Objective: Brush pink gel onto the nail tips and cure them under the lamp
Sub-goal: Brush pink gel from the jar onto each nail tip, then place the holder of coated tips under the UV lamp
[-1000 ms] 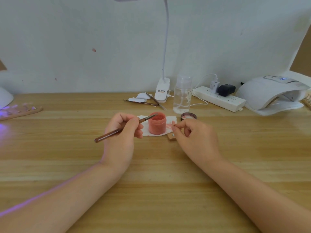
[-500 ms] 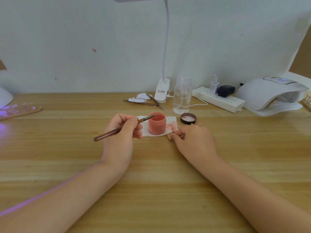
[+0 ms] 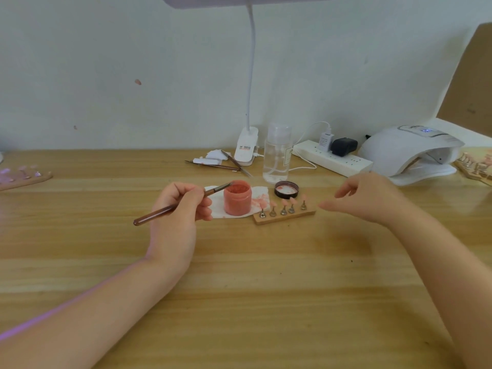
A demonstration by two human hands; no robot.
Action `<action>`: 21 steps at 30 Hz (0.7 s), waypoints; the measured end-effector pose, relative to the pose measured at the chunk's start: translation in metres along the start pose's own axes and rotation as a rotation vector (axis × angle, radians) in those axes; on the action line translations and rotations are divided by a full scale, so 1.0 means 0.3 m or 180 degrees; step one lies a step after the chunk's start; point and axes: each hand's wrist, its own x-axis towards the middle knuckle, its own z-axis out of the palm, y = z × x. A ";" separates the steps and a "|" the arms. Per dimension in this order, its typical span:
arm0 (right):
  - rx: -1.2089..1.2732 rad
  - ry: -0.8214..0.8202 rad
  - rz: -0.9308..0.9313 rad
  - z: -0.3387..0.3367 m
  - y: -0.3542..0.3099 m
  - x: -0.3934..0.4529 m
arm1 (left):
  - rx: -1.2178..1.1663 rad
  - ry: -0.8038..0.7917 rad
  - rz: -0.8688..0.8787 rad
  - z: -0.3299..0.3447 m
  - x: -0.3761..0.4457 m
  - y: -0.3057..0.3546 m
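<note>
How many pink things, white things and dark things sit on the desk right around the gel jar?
Pink: 6, the gel jar and five nail tips on the wooden holder.
White: 1, the stained tissue under the jar.
Dark: 2, the jar lid and the brush held in the left hand.
Total: 9.

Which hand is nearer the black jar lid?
Right. The right hand hovers just right of the black jar lid; the left hand is beyond the pink jar.

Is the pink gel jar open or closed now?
Open. The pink gel jar has no lid on top; its dark lid lies on the table beside it, and the brush tip reaches its rim.
</note>
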 end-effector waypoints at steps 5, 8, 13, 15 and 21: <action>0.0215 -0.0397 -0.0325 0.095 0.034 0.023 | -0.0010 0.0005 -0.0006 0.002 0.001 -0.001; 0.0003 -0.0301 -0.0799 0.131 0.033 0.037 | 0.0032 0.0002 -0.0012 -0.001 0.003 -0.005; 0.0262 -0.0192 -0.1155 0.131 0.058 0.036 | 0.0054 -0.0016 -0.0025 -0.005 0.008 -0.011; 0.0358 -0.0294 -0.1243 0.108 0.064 0.026 | 0.0061 -0.0031 -0.0019 -0.004 0.009 -0.009; 0.0690 -0.0375 -0.1156 0.055 0.049 0.012 | -0.0119 0.0073 -0.0018 0.049 0.019 0.010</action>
